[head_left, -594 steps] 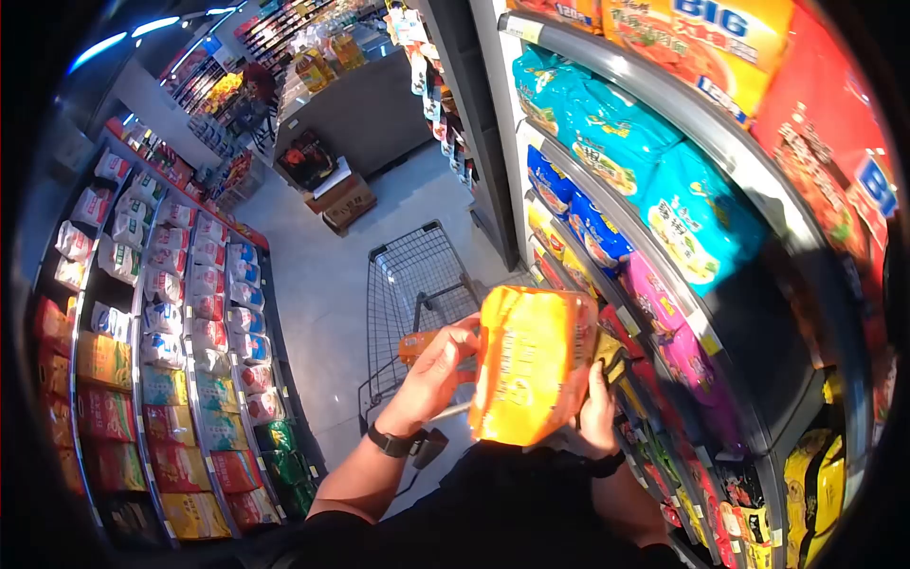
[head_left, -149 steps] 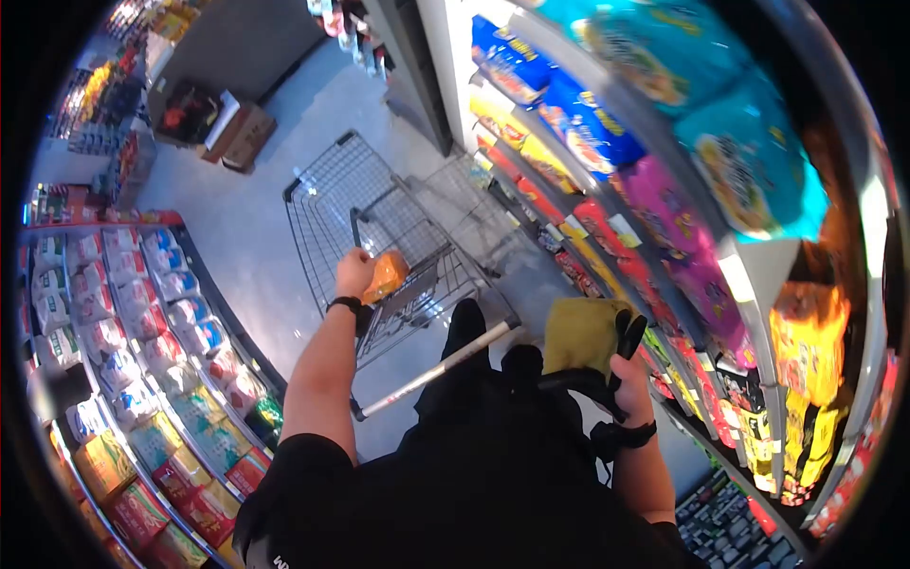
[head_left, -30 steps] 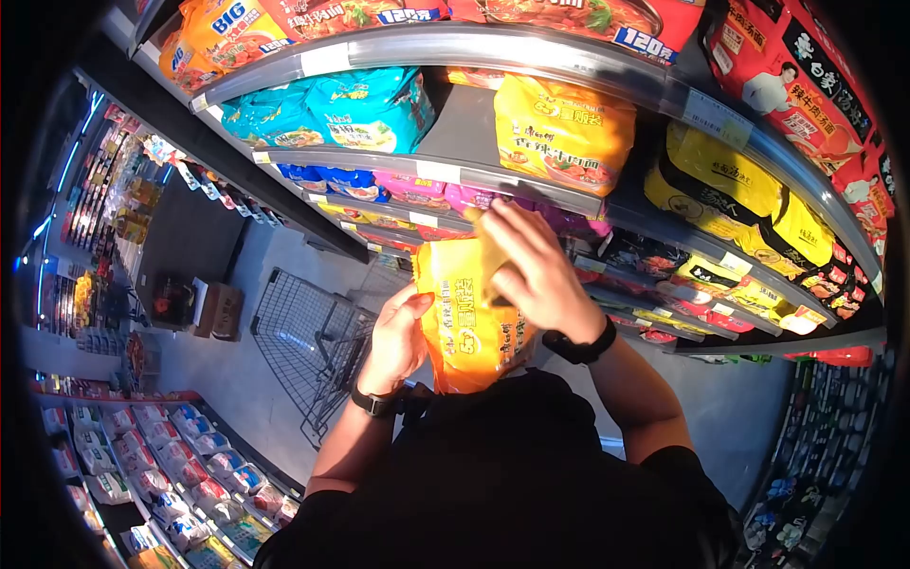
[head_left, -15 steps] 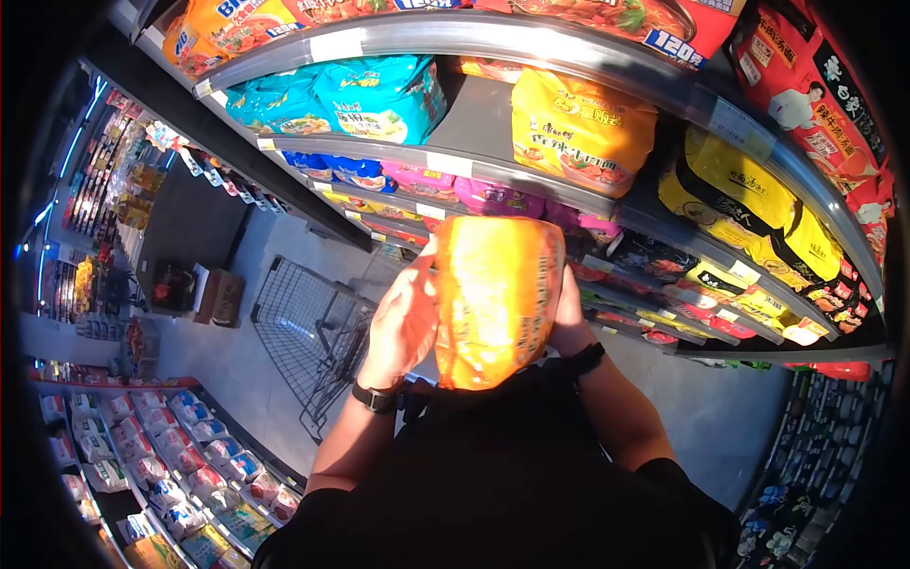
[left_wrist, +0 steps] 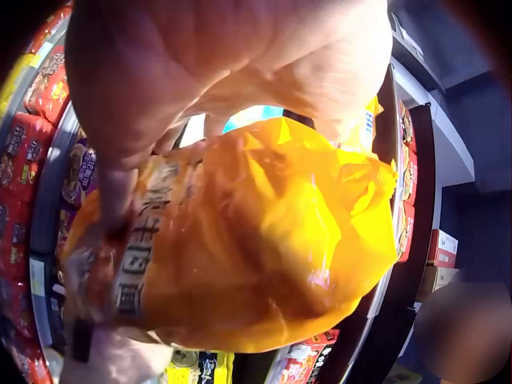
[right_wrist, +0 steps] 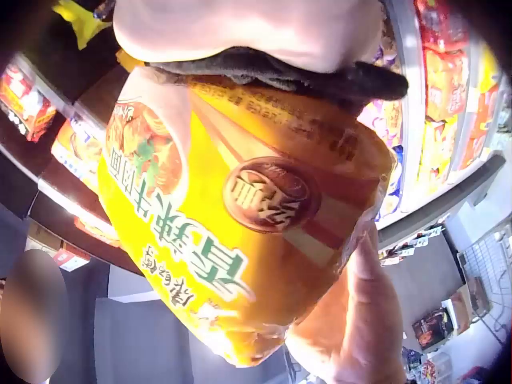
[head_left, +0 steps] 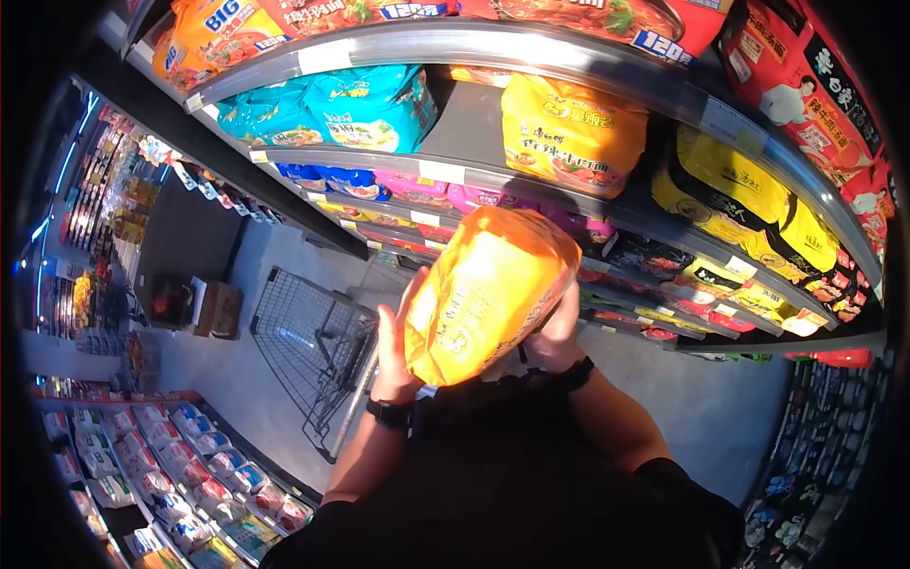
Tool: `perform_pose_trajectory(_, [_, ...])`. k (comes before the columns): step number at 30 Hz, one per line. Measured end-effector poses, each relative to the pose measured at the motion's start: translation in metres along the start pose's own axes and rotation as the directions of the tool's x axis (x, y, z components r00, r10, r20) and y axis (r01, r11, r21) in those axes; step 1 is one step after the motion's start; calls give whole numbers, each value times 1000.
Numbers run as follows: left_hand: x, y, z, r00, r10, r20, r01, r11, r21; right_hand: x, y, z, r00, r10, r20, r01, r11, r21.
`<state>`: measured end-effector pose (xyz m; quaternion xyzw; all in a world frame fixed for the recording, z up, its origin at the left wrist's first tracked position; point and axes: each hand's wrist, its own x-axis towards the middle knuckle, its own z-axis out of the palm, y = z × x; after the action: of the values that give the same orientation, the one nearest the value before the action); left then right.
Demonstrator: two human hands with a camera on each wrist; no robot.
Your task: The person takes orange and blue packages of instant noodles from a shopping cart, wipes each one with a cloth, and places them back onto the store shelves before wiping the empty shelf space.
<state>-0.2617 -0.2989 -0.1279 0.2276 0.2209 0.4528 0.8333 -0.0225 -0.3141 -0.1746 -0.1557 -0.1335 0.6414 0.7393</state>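
An orange noodle package [head_left: 488, 299] is held up between both hands in front of the chest, tilted with its upper end to the right. The left hand [head_left: 396, 346] grips its left side, thumb along the edge, other fingers mostly behind it. On the other side the right hand [head_left: 557, 332] holds it, fingertips hidden. In the left wrist view the left hand [left_wrist: 232, 56] lies over the crinkled package [left_wrist: 264, 248]. The right wrist view shows a dark strip [right_wrist: 280, 74] between the right hand [right_wrist: 248, 32] and the printed package [right_wrist: 240, 192].
Shelves ahead hold a similar orange package [head_left: 573, 137], teal packages [head_left: 365, 109] and yellow packages [head_left: 730, 175]. A wire shopping cart [head_left: 308, 327] stands on the floor at the left. White bags fill a low shelf [head_left: 152, 446] at lower left; a cardboard box [head_left: 226, 311] sits farther off.
The right hand has gone from the front of the package to its right side. The package was upright half a second ago and now leans, its upper end to the right.
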Motion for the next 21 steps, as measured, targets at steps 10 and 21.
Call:
perform_pose_trajectory(10, [8,-31,-14,993,-20,-117,-21,940,-340,4,-9,9,997,-83,3,82,979,-188])
perform_pose_trajectory(21, [2,-4,-31,997,-9,-76,-6,982,-191,7,-88,63,882,-157,444,470,350,-810])
